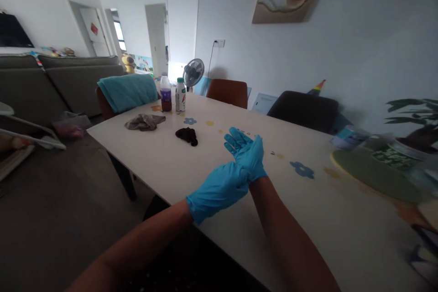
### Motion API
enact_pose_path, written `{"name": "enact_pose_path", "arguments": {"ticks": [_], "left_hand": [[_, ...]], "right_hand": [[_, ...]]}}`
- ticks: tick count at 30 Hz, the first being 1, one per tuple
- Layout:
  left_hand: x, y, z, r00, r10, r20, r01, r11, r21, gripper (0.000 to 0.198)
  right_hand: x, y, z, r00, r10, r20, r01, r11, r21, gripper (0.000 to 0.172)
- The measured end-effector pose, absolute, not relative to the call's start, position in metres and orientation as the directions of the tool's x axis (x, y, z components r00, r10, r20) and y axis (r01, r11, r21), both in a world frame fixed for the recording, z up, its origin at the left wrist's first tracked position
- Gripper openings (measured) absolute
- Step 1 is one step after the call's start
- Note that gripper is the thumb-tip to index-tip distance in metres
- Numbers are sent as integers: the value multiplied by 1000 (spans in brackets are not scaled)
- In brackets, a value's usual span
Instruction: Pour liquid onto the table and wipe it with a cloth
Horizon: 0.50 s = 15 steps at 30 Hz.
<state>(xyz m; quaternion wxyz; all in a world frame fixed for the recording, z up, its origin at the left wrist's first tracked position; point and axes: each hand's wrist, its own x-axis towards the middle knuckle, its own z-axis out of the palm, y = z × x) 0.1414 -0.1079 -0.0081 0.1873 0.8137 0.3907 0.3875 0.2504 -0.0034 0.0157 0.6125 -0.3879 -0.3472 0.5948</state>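
Note:
Both of my hands wear blue disposable gloves and meet above the white table [160, 159]. My left hand [221, 187] is closed at my right wrist, its fingers pinching the cuff of the right glove. My right hand [249, 151] is turned partly palm up, with its fingers stretched out and nothing in it. Left of my hands, a small dark crumpled cloth [187, 136] lies on the tabletop. Farther left is a greyish-brown rag [145, 122], also crumpled.
A bottle with a purple label [166, 96] and a white bottle with a green cap [180, 95] stand toward the far left end. A light-blue towel [128, 91] drapes over a chair. On the right, a potted plant [400, 153] stands by a green round mat [372, 175].

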Motion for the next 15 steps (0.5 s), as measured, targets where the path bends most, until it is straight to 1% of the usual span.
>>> {"name": "enact_pose_path", "arguments": {"ticks": [2,3,5,6,7,8,9,10,11,12,14,15], "left_hand": [[141,-107,0,416,777,473,418,-625,659,34],[142,-107,3,416,779,469,396,-619,678,27],[144,-107,6,434,781,449,395,-613,684,14],[145,-107,6,448,783,432,410,-609,679,11],[146,-107,5,462,785,412,430,-605,670,9],[146,-107,2,479,788,387,451,-599,662,10],[146,-106,-1,491,790,366,467,-594,656,12],[144,-106,-5,495,791,361,464,-591,660,14],[142,-105,-10,500,784,368,432,-594,679,16],[138,-104,-14,500,777,382,375,-592,713,19],[127,-101,-19,464,781,417,194,-549,813,24],[121,-100,-19,410,811,418,100,-495,863,25]], "right_hand": [[256,-2,14,-8,1000,-9,-447,-12,-894,78],[258,-1,13,-25,1000,2,-433,-9,-901,83],[262,1,15,-13,1000,4,-399,-1,-917,86],[262,3,16,19,1000,1,-378,8,-926,82],[262,4,18,66,998,4,-350,27,-936,72],[262,4,20,119,993,26,-316,63,-947,58],[260,3,22,166,984,68,-274,112,-955,45],[258,2,24,203,972,119,-227,164,-960,37],[255,1,25,216,960,175,-181,216,-960,37],[253,-1,26,208,951,229,-139,260,-955,41],[248,-5,27,167,938,303,-71,318,-945,53],[246,-7,26,143,934,328,-44,337,-940,57]]}}
